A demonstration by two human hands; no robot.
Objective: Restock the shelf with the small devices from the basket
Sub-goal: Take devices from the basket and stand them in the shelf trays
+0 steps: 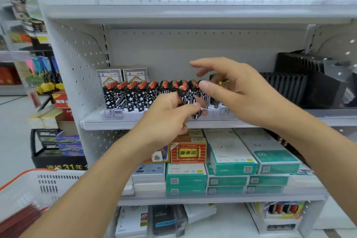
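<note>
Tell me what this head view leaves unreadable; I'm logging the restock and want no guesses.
- Basket: cut off by the left and bottom edges; its contents are a red blur.
- Device in the left hand: part of it is covered by the fingers.
- Item behind the right hand: mostly hidden, only a gold and black glimpse.
- Shelf price tags: too small to read.

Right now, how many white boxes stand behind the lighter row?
2: left white box and right white box, side by side at the shelf's left end, behind the patterned lighters. The hands may hide more further right.
</note>
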